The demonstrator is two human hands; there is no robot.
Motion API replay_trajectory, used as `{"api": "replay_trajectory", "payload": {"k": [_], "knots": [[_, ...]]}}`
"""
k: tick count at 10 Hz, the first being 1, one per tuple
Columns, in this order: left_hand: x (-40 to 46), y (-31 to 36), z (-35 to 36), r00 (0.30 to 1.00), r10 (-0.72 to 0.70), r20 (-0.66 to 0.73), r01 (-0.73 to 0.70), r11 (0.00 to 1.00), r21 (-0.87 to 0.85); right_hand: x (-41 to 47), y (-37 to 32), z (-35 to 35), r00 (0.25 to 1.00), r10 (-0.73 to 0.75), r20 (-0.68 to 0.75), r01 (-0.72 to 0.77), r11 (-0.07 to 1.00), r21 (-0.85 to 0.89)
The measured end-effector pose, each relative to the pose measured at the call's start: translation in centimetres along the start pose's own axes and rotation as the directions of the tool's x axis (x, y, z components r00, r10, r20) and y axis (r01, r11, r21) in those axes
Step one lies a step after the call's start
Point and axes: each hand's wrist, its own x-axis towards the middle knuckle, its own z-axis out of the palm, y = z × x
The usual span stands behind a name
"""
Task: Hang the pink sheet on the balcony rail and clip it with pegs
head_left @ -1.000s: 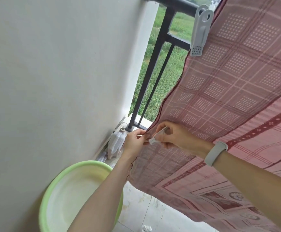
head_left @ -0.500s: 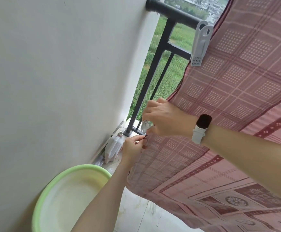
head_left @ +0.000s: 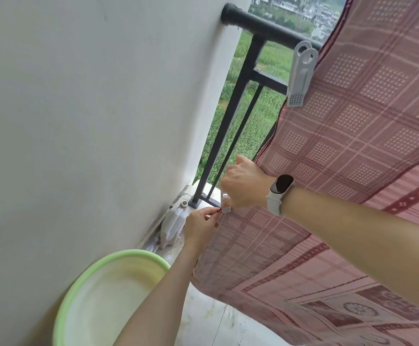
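Observation:
The pink checked sheet (head_left: 353, 151) hangs over the black balcony rail (head_left: 260, 23). A large grey peg (head_left: 299, 76) clamps its upper left edge to the rail. Low down, my left hand (head_left: 201, 224) pinches the sheet's left edge between its fingertips. Just above it, my right hand (head_left: 244, 184), a white watch on its wrist, grips a small white peg (head_left: 225, 203) right at that pinched edge. I cannot tell whether this peg bites the cloth.
A white wall (head_left: 91, 121) fills the left. A pale green basin (head_left: 108, 293) stands on the floor at the lower left. A white plastic jug (head_left: 174, 226) lies in the corner by the rail's post (head_left: 225, 126). Green fields lie beyond the bars.
My right hand turned over, back now upward, and rose slightly while bringing the small peg to the sheet's edge. The left hand kept its pinch. The view tilted upward, showing more of the rail.

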Motion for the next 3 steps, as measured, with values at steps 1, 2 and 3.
{"api": "replay_trajectory", "payload": {"k": [1, 2, 3], "knots": [[-0.2, 0.4, 0.0, 1.0, 0.0, 0.002, 0.0, 1.0, 0.029, -0.3, 0.0, 0.1, 1.0, -0.007, -0.008, 0.006, 1.0, -0.025], [-0.6, 0.8, -0.7, 0.999, 0.022, 0.044, -0.026, 0.994, 0.103, -0.5, -0.3, 0.2, 0.998, -0.001, -0.062, 0.007, 0.995, 0.099], [-1.0, 0.7, -2.1, 0.999, 0.024, 0.042, -0.031, 0.985, 0.169, -1.2, -0.4, -0.1, 0.96, 0.094, -0.264, 0.027, 0.905, 0.424]]}}
